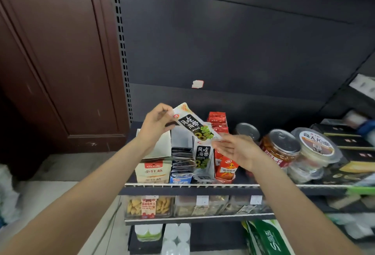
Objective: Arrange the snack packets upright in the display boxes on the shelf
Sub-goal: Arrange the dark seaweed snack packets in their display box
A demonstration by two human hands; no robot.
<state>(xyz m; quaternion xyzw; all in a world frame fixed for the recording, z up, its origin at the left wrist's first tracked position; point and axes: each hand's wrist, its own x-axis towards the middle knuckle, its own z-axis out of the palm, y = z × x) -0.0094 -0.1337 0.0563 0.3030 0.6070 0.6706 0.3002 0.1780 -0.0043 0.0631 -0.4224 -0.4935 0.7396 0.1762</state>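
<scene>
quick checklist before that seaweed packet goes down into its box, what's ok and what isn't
1. Grip: left hand pinches the top corner of the seaweed packet. Ok.
2. Support: right hand is open, fingertips at the packet's lower end. Ok.
3. Orientation: packet is tilted diagonally, not upright. Not ok.
4. Target: matching black-and-white seaweed box sits directly below the packet. Ok.
5. Room in that box: the contents behind its front panel are hidden. Cannot tell.
6. Neighbours: dark packets left of it lie slumped; the red snack box stands close on the right. Not ok.
</scene>
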